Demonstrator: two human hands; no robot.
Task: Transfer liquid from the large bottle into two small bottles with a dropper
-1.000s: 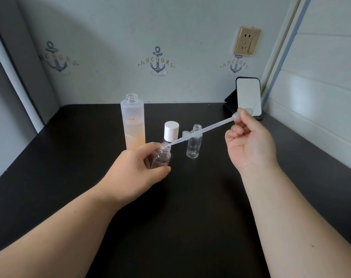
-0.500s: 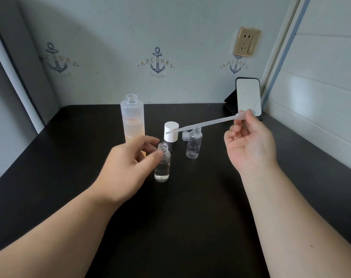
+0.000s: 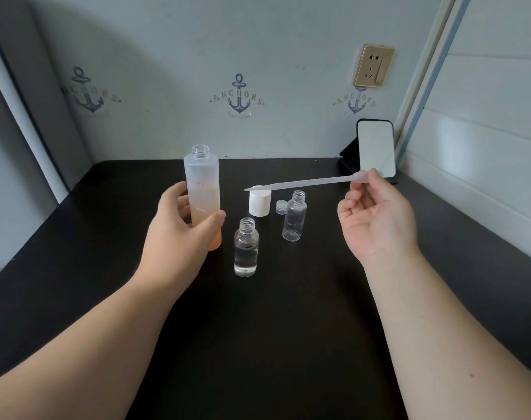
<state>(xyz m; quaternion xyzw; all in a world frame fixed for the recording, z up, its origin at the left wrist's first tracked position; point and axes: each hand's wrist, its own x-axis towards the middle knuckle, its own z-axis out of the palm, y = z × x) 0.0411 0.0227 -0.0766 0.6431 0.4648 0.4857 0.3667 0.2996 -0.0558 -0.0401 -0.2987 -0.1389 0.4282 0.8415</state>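
The large frosted bottle [image 3: 203, 183] stands uncapped at the left, with pale orange liquid in its lower half. My left hand [image 3: 179, 228] wraps around its lower part. A small clear bottle [image 3: 246, 248] stands upright just right of it, uncapped and partly filled with clear liquid. A second small clear bottle [image 3: 294, 218] stands further right and looks empty. My right hand [image 3: 376, 213] pinches the bulb of a long translucent dropper [image 3: 300, 183], held nearly level in the air with its tip pointing left above the white cap.
A white cap [image 3: 259, 203] and a small clear cap [image 3: 281, 206] rest on the black table [image 3: 273, 328] behind the small bottles. A phone [image 3: 375, 148] on a stand sits at the back right corner. Walls close off the back and right.
My left hand let go of the partly filled small bottle and moved left onto the large bottle. The dropper came out of the small bottle and rose to nearly level.
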